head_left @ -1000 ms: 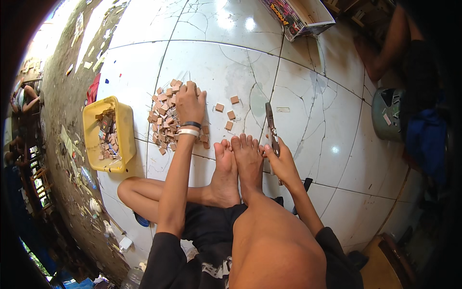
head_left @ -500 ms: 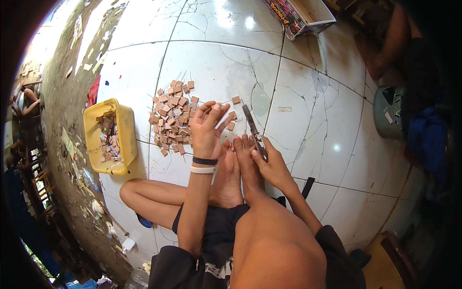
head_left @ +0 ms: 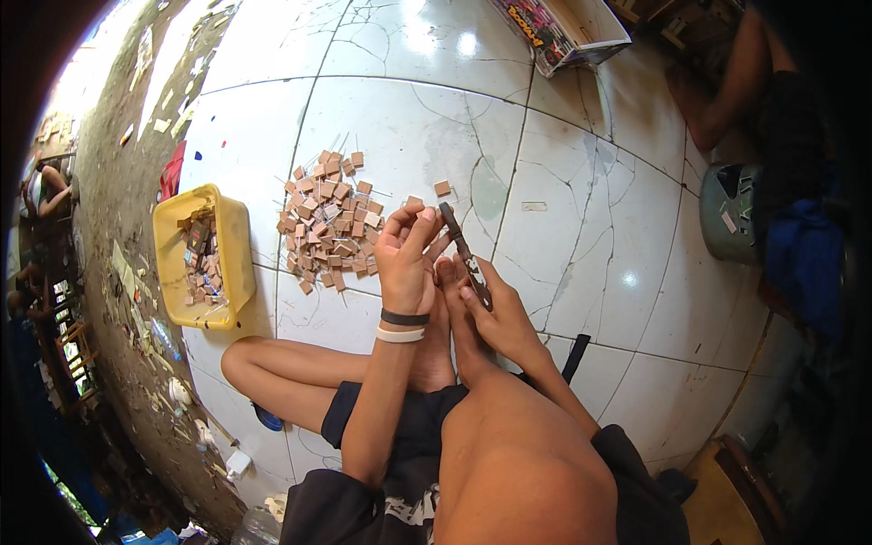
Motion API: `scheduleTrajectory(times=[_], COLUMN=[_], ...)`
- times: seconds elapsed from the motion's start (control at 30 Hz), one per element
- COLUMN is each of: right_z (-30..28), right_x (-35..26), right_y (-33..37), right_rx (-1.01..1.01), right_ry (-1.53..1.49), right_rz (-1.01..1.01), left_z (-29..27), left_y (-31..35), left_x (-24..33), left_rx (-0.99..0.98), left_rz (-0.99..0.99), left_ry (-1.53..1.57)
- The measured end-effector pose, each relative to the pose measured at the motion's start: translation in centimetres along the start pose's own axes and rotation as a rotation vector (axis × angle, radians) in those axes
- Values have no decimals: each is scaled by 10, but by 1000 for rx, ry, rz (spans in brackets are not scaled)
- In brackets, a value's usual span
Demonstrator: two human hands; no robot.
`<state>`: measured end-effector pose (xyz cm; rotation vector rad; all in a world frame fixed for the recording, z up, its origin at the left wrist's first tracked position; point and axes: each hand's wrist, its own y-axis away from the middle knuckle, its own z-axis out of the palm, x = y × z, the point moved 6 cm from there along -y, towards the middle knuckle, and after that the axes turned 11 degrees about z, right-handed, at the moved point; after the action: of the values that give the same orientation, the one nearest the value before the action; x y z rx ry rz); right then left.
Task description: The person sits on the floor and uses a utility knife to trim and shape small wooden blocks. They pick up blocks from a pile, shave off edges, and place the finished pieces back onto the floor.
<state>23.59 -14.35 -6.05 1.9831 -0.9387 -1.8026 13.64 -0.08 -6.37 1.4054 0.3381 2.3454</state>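
Note:
My left hand (head_left: 406, 259), with a black and a white band at its wrist, is closed with thumb and fingertips drawn together. A small brown square block (head_left: 414, 201) shows right at those fingertips; whether it is held or lies on the floor behind, I cannot tell. My right hand (head_left: 501, 318) grips a narrow dark hand tool (head_left: 460, 245) with a speckled middle, its far end beside my left fingertips. Left of my left hand lies a heap of brown square blocks (head_left: 327, 222) with thin metal pins. Another loose block (head_left: 442, 188) sits just beyond the tool's tip.
A yellow plastic tub (head_left: 238, 263) with blocks and scraps stands at left on the cracked white tiles. Farther back is an open printed carton (head_left: 568, 54). To the right stand a dark green container (head_left: 718, 227) and another person's bare leg (head_left: 727, 100). My bare feet are beneath my hands.
My left hand has moved right and slightly down, toward the tool. The tool's far end has swung left to meet its fingertips, and my right hand has shifted slightly left.

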Motion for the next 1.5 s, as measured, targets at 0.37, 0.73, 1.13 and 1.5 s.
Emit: scheduleTrajectory(times=[0.37, 0.73, 1.13, 1.5], right_z=[-3, -2, 9, 6], right_x=[-10, -7, -12, -46], right_y=[1, 1, 3, -1], right_rx=[10, -4, -382, 157], right_ry=[15, 21, -414, 325], right_rz=[5, 24, 204, -129], left_z=[2, 1, 2, -6], left_y=[0, 2, -1, -9], left_x=[-1, -3, 19, 31], left_rx=[11, 13, -112, -113], left_rz=[22, 47, 504, 617], left_ry=[33, 65, -284, -505])
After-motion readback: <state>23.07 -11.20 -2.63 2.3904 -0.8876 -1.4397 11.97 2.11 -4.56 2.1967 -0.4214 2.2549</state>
